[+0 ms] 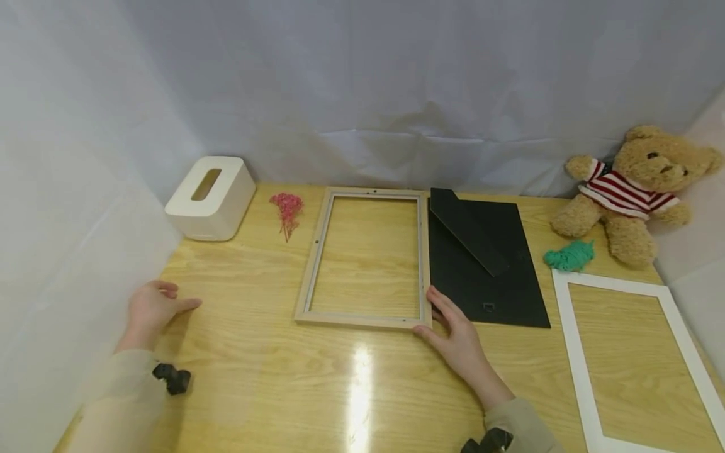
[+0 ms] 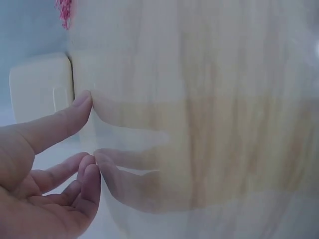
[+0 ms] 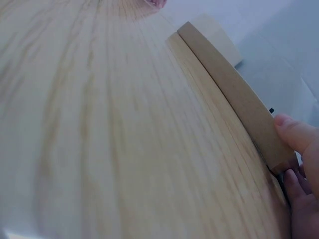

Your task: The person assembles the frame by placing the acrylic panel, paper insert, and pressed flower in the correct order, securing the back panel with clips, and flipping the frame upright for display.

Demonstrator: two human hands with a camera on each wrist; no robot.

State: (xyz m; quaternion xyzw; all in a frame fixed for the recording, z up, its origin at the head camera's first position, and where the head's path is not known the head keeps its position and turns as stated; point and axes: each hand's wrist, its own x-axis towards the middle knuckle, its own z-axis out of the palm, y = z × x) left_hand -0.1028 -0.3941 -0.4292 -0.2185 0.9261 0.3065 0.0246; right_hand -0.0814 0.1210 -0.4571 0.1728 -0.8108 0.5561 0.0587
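Observation:
A light wooden picture frame [image 1: 306, 289] lies on the table with its opening showing bare wood. At its lower right corner my right hand [image 1: 461, 346] grips the frame, thumb on the near edge and fingers round the right side. The right wrist view shows the thumb on top of the frame's edge [image 3: 234, 94] and fingertips low beside the corner. My left hand [image 1: 153, 308] is at the table's left side, thumb and fingers apart and holding nothing. Its fingertips [image 2: 87, 97] meet their reflections on the glossy surface in the left wrist view.
A black backing board [image 1: 470, 296] with a stand leg [image 1: 467, 233] lies right of the frame. Further right are green yarn [image 1: 571, 256], a white mat border [image 1: 578, 365] and a teddy bear [image 1: 629, 195]. Pink dried flowers [image 1: 287, 211] and a white tissue box [image 1: 218, 207] are left.

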